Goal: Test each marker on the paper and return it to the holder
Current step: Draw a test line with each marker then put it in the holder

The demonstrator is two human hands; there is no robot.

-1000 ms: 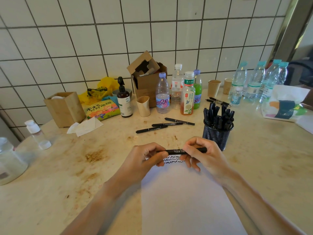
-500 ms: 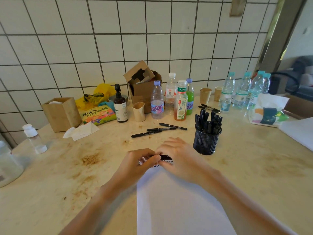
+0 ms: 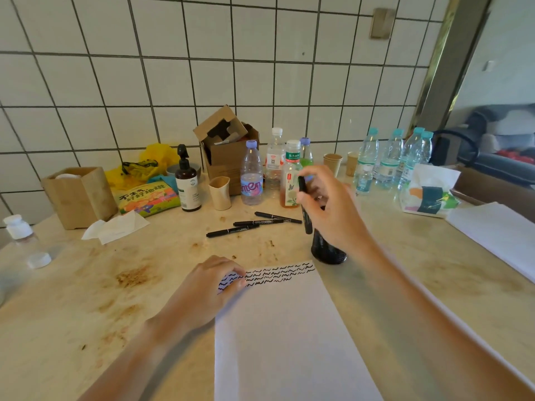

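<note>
Since the earlier frame the two hands have parted: the right hand (image 3: 333, 206) has risen off the paper toward 1 o'clock with the marker (image 3: 305, 206), and the left hand (image 3: 215, 280) has dropped onto the sheet.

The worktop (image 3: 86, 299) is a stained, pale surface against a tiled wall. Along its far edge stand water bottles (image 3: 390, 157), a cardboard box (image 3: 228, 149) and a pump bottle (image 3: 188, 180).

The paper (image 3: 283, 328) lies at 6 o'clock. Rows of black squiggles (image 3: 278, 274) cross its top edge. The left hand rests on the upper left corner, fingers curled loosely and gripping nothing.

The holder (image 3: 327, 250), a dark mesh cup, stands just beyond the paper's upper right corner. The right hand covers most of it.

The right hand pinches the marker between thumb and fingers. The marker's long axis runs near vertical, lower end toward the holder. The holder's mouth lies directly under and behind this hand, so the right hand is the nearer one. The coming move is judged to be a short descent into the cup.

Three loose markers (image 3: 252, 224) lie at 12 o'clock, well apart from both hands.
</note>
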